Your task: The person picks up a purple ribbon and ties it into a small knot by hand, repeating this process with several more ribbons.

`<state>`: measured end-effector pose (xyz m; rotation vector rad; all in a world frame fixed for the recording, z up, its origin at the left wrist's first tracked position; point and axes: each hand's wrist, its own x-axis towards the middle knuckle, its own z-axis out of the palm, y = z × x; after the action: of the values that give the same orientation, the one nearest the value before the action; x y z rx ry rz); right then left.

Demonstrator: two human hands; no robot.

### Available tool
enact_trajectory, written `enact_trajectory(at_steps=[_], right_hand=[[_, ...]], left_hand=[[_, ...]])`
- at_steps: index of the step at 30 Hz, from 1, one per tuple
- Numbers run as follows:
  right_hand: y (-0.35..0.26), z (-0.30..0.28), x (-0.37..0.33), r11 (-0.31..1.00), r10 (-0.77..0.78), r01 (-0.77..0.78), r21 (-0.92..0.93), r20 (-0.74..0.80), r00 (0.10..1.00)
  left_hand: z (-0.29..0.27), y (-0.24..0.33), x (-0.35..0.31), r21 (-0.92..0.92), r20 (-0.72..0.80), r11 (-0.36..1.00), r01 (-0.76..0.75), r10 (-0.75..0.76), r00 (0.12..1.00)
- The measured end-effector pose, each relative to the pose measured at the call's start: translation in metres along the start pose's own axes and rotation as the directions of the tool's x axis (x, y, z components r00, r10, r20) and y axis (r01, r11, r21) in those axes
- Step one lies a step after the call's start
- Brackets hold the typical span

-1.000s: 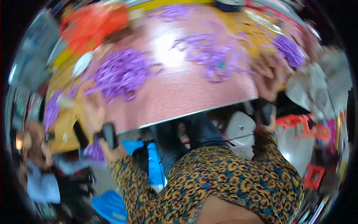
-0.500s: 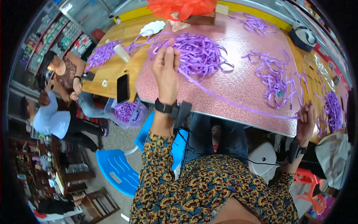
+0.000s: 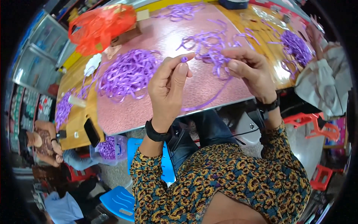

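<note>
Between the thumb and forefinger of my left hand (image 3: 166,89) is a small, tightly curled purple roll (image 3: 184,59), apparently of ribbon. My right hand (image 3: 253,72) is raised beside it, thumb and forefinger pinching purple ribbon near the fingertips. From near the right hand, a strand of purple ribbon (image 3: 212,99) hangs in a curve down to the table's front edge, toward my left wrist. A large tangled heap of purple ribbon (image 3: 128,72) lies left of my hands on the pink tabletop (image 3: 119,115). Looser purple ribbon (image 3: 209,43) is spread behind my hands.
A red plastic bag (image 3: 102,28) sits at the back left, over a cardboard box. A black phone (image 3: 91,131) lies on the wooden table to the left. Below stands a clear bin (image 3: 117,149) of purple pieces. Another person (image 3: 46,140) sits at left; someone's hand (image 3: 315,35) shows at far right.
My right hand has come in from the far right toward my left hand, and the stretched ribbon has gone slack into a curve. The whole view has swung to the right.
</note>
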<state>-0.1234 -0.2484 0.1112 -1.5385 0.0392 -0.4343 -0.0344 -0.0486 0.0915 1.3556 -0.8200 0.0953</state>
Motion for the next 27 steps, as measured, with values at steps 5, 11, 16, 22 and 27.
enact_trajectory(at_steps=[5,11,16,22,27], right_hand=[[-0.008,-0.003,0.003,0.973,-0.182,0.15,0.174,0.183,0.966],[-0.005,-0.002,0.0,0.968,-0.21,0.182,0.173,0.163,0.964],[0.0,-0.006,0.0,0.962,-0.261,0.236,0.136,0.211,0.942],[-0.001,-0.011,-0.001,0.957,-0.209,0.145,0.25,0.25,0.946],[-0.001,-0.014,-0.003,0.974,-0.147,0.105,0.198,0.208,0.967]], left_hand=[[0.022,0.003,0.006,-0.018,0.094,0.994,-0.107,0.108,0.99],[0.035,0.008,0.01,0.147,0.136,0.933,-0.328,0.31,0.941],[0.036,0.005,0.011,0.222,0.166,0.894,-0.39,0.359,0.918],[0.036,0.007,0.013,0.189,0.245,0.912,-0.364,0.316,0.917],[0.036,0.007,0.015,0.183,0.274,0.898,-0.4,0.344,0.898]])
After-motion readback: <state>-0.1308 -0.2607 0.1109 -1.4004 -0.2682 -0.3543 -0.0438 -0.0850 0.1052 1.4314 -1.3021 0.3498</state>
